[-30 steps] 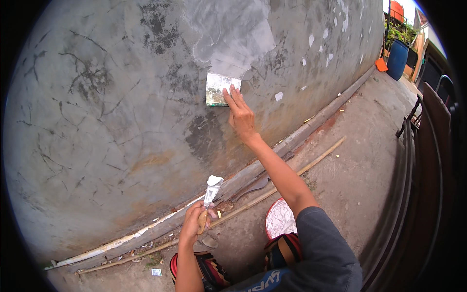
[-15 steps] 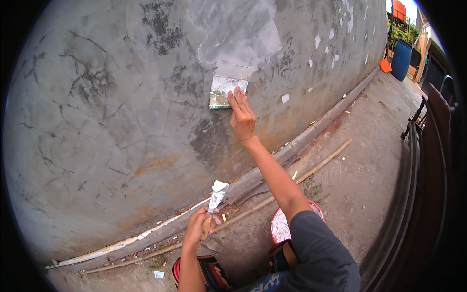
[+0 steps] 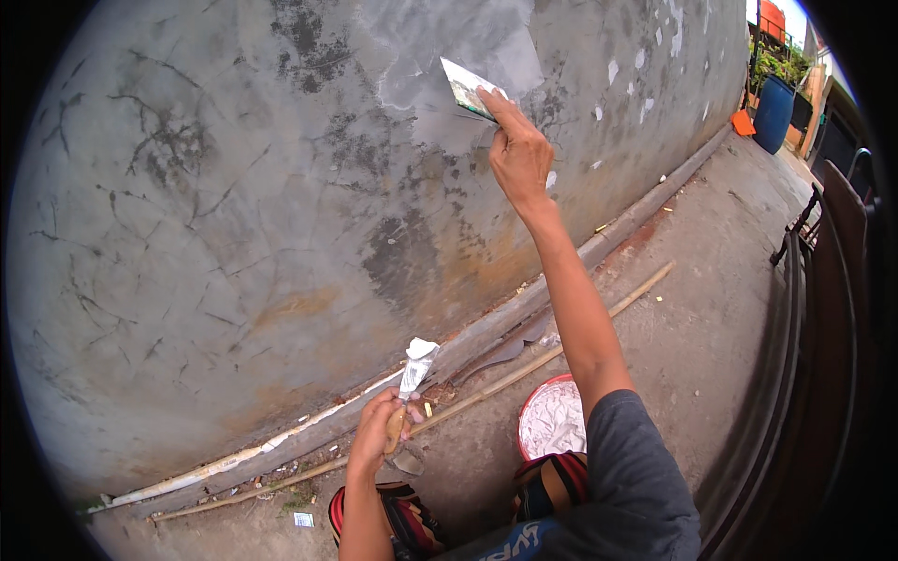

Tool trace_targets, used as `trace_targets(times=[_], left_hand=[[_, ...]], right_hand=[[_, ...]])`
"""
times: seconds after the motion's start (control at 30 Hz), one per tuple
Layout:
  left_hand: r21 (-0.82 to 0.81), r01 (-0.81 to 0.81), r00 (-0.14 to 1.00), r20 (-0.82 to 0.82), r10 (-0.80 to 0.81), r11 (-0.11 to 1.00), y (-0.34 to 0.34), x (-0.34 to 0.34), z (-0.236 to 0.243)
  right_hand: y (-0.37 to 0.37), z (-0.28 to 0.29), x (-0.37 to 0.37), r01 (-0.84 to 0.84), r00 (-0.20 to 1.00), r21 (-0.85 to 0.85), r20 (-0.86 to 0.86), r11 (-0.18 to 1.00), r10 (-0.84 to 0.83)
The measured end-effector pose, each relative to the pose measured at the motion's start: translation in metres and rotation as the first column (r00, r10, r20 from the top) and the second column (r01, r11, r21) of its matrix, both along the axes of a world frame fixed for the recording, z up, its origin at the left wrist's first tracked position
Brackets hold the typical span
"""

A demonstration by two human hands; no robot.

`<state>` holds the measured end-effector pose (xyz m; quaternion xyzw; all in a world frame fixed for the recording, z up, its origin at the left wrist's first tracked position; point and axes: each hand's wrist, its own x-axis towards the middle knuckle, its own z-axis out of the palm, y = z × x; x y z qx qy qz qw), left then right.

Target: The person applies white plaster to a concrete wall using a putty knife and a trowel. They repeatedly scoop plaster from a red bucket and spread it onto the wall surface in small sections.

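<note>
The right hand (image 3: 522, 150) grasps a flat spreader (image 3: 475, 92) by its right side, tilted before the pale patch (image 3: 412, 61) on the wall (image 3: 234, 252); whether its edge touches cannot be confirmed. The left hand (image 3: 379, 423) is closed around the handle of a putty knife (image 3: 413, 377), held low and near, blade up, with white paste (image 3: 421, 348) at the tip.

Risks, in my judgement: the paste could drop if the knife tips; a steep spreader corner could score the patch. The bucket (image 3: 522, 416), just beyond the right leg (image 3: 538, 486), could be knocked by a step; the pole (image 3: 505, 381) could roll underfoot.

Edges: the ledge (image 3: 645, 208) bounds the wall's foot; dark furniture (image 3: 828, 318) limits the right. Room for the spreader extends left along the wall.
</note>
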<state>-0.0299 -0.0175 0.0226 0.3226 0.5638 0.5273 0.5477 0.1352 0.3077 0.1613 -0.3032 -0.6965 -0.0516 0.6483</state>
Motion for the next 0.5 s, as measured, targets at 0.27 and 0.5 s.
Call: trace_targets(times=[0.27, 0.5], left_hand=[[0.002, 0.033, 0.999, 0.01, -0.033, 0.999, 0.004, 0.0, -0.005], [-0.019, 0.015, 1.0, 0.007, -0.014, 1.0, -0.004, 0.001, 0.001]], right_hand=[[-0.024, -0.108, -0.038, 0.034, 0.973, 0.039, 0.225, 0.999, -0.042], [-0.01, -0.07, -0.038, 0.067, 0.998, 0.162, -0.023, 0.984, -0.064]])
